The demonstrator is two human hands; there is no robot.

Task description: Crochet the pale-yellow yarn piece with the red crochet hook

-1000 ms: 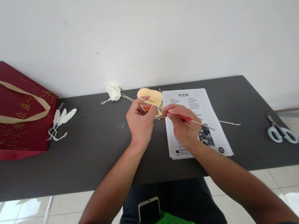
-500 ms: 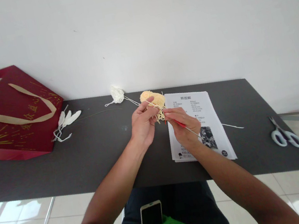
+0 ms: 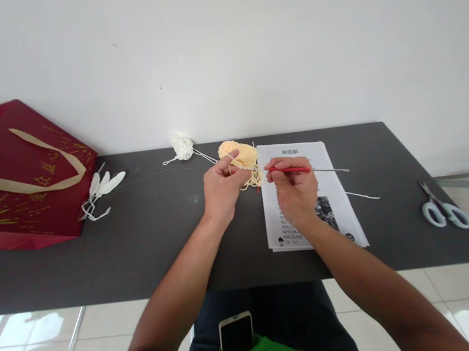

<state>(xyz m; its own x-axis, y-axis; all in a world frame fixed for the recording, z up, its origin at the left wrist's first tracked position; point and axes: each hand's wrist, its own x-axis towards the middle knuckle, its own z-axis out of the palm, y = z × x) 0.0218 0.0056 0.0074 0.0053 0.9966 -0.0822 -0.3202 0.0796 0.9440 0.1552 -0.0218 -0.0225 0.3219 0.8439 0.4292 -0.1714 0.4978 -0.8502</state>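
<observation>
My right hand (image 3: 295, 189) is closed around the red grip of a crochet hook (image 3: 290, 170), whose metal shaft sticks out to the right over the printed sheets. The other end of the hook points left toward my left hand (image 3: 222, 189). That hand pinches a small piece of yarn work, mostly hidden by the fingers, with a strand running over its raised index finger. Just behind it lies a pale yellow yarn ball (image 3: 240, 153), with loose yellow loops (image 3: 254, 179) hanging at its front. Printed pattern sheets (image 3: 328, 165) lie under my right hand.
A white yarn ball (image 3: 183, 146) sits near the wall. White crocheted pieces with tails (image 3: 104, 185) lie beside a dark red gift bag (image 3: 12, 178) at left. Scissors (image 3: 444, 208) rest near the table's right end. A phone (image 3: 236, 334) stands at my lap.
My right hand has moved slightly right and turned, so the hook now lies nearly level instead of slanting down. My left hand keeps its pinch at about the same place.
</observation>
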